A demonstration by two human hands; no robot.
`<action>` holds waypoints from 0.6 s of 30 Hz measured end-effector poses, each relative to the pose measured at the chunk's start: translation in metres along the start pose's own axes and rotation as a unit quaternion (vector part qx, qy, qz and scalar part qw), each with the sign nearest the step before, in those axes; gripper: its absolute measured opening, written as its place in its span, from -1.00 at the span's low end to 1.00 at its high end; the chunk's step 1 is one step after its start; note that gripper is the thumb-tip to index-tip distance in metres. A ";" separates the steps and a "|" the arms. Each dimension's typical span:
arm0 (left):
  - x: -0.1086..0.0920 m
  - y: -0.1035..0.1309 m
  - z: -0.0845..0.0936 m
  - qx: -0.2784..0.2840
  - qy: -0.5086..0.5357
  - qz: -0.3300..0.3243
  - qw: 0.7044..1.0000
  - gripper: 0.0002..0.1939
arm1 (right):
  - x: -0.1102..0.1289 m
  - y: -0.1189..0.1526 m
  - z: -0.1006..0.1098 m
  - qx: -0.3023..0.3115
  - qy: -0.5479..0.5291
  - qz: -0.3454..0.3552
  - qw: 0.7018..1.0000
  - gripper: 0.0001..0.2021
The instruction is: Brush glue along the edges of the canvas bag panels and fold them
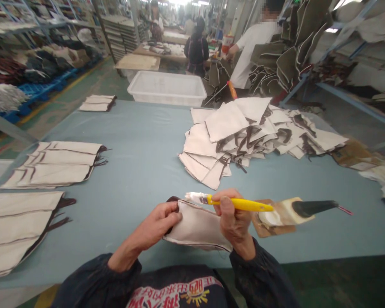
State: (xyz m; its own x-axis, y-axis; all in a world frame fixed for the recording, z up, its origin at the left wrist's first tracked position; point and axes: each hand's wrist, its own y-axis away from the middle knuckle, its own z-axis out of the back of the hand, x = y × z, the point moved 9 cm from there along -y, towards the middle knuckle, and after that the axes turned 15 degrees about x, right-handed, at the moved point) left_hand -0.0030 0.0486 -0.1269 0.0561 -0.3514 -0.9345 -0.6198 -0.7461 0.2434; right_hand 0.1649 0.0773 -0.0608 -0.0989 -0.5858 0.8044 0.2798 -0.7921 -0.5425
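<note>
My left hand (158,222) pinches the left end of a cream fabric piece (199,224) with dark brown edging, held just over the table's front part. In my right hand (232,218) is a yellow-handled brush (244,204), its bristle end coated white and pointing left above the fabric's far edge. The right hand also overlaps the fabric's right end; whether it grips it I cannot tell. To the right lies a glue-smeared board (265,231) with a white blob on it, and a dark-handled tool (314,208) rests across it.
A large heap of cream pieces (227,122) covers the far right of the blue-green table (141,141). Stacks of similar pieces (60,164) lie along the left side. Behind the table's far edge stands a white plastic bin (167,87). A person in a white shirt (255,47) works beyond.
</note>
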 end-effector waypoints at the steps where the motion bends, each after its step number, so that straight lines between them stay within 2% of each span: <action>1: 0.000 0.001 0.000 0.001 0.006 -0.001 1.000 -0.64 | 0.004 0.001 0.000 0.011 0.014 0.006 1.000 -0.70; 4: 0.000 0.002 -0.002 0.005 0.017 0.000 1.000 -0.65 | 0.017 0.001 -0.010 0.060 0.092 0.030 0.993 -0.71; 6: 0.000 0.002 -0.003 0.001 0.016 0.008 1.000 -0.65 | 0.017 0.001 -0.016 0.058 0.120 0.031 0.991 -0.72; 11: 0.001 0.003 -0.001 -0.008 0.013 0.009 1.000 -0.64 | 0.001 0.006 -0.011 0.030 0.058 -0.004 0.998 -0.71; 14: 0.002 0.003 -0.002 -0.002 0.013 0.007 1.000 -0.67 | 0.008 0.008 -0.006 0.038 0.059 0.005 0.998 -0.71; 18: -0.001 0.000 -0.007 0.013 -0.001 -0.005 1.000 -0.72 | 0.023 0.002 -0.017 0.057 0.117 0.032 0.991 -0.73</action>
State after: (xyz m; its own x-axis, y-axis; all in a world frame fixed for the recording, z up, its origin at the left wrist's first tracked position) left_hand 0.0024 0.0449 -0.1240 0.0606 -0.3433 -0.9373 -0.6398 -0.7341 0.2275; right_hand 0.1466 0.0592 -0.0480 -0.2915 -0.6687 0.6840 0.3966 -0.7352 -0.5497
